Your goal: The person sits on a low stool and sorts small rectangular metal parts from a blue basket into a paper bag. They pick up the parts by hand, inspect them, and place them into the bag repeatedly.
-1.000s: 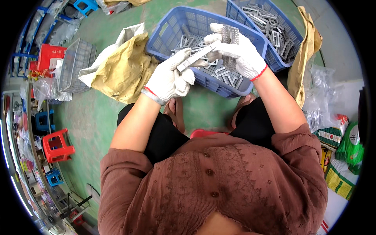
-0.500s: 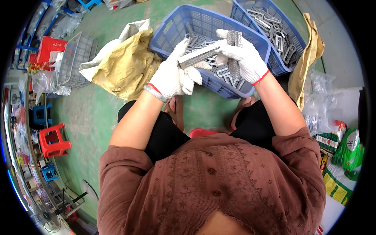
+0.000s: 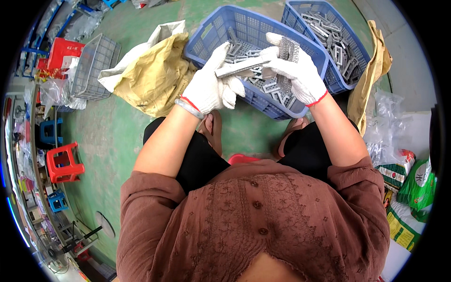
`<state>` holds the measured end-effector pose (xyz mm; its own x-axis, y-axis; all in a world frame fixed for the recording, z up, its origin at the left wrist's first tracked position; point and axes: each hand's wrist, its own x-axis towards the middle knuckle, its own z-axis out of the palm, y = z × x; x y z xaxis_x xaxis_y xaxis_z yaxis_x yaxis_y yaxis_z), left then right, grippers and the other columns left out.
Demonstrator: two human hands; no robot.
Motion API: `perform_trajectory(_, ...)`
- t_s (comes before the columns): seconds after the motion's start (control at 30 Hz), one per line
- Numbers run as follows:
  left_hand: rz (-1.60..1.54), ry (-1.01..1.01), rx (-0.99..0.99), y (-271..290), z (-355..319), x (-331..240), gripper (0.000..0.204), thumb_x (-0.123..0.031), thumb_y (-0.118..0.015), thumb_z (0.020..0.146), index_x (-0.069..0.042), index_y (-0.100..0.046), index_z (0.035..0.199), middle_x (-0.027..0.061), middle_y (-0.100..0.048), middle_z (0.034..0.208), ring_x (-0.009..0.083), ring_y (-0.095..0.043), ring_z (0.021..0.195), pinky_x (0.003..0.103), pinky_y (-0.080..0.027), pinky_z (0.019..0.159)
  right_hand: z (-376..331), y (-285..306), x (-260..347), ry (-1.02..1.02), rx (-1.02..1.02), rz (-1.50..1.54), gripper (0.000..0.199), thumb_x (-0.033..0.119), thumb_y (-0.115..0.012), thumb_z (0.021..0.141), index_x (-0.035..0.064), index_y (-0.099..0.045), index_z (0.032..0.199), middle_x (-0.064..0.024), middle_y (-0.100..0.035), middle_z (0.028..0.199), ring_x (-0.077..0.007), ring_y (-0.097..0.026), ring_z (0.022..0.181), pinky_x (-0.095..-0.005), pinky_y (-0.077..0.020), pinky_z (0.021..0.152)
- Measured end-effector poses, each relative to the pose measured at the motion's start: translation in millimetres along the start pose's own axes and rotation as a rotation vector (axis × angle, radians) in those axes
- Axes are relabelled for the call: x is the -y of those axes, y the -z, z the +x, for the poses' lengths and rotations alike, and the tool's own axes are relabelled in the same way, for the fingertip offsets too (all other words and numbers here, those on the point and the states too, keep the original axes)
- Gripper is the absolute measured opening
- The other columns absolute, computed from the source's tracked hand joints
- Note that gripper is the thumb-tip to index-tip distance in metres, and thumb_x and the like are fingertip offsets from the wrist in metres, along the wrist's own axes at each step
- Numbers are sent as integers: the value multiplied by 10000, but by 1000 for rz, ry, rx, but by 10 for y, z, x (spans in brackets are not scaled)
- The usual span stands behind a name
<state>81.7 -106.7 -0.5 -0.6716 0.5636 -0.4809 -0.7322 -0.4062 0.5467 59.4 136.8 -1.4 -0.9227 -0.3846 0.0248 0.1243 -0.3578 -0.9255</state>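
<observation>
My left hand, in a white knit glove, grips one end of a straight grey metal bar, its thumb above and fingers below. The bar's other end reaches the fingertips of my gloved right hand. That hand is closed round a flat grey strip with a rough, patterned surface, held upright across the bar's end; I cannot tell exactly what kind of thing it is. Both hands are over the near side of a blue plastic basket, in which several grey metal parts lie loose.
A second blue basket full of similar metal parts stands behind to the right, beside a brown paper sack. Left of the near basket lies a yellow sack. A grey wire-like crate and a red stool stand farther left.
The bar has turned slightly between my hands and shows a narrower face. Both hands keep their holds; the whole view has shifted a little.
</observation>
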Motion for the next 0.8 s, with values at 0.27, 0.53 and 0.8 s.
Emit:
perform_trajectory(0.27,34,-107,-71,-25,-36,6,834,-726,-392,959,42,-682,1110,182,-644,578,241,-478,316,316,-350,326,-5,-17,-9,32,34,-45,642,81,-719,886,-54,-433,1445,-154,-675,1130,-220,-681,929,-353,-561,827)
perform_trajectory(0.53,-16,-132,2,-6,-46,10,746,-633,-389,1013,36,-693,1142,188,-682,631,231,-533,324,337,-429,300,-17,-23,-10,25,38,-23,619,58,-706,888,-43,-441,1439,-156,-681,1114,-222,-685,924,-352,-568,826)
perform_trajectory(0.8,-11,-98,-34,-39,-73,10,809,-684,-377,990,46,-686,1156,187,-681,627,235,-524,322,343,-397,295,2,27,-76,7,-11,-57,602,56,-690,887,-57,-460,1432,-136,-689,1109,-199,-682,905,-326,-558,818)
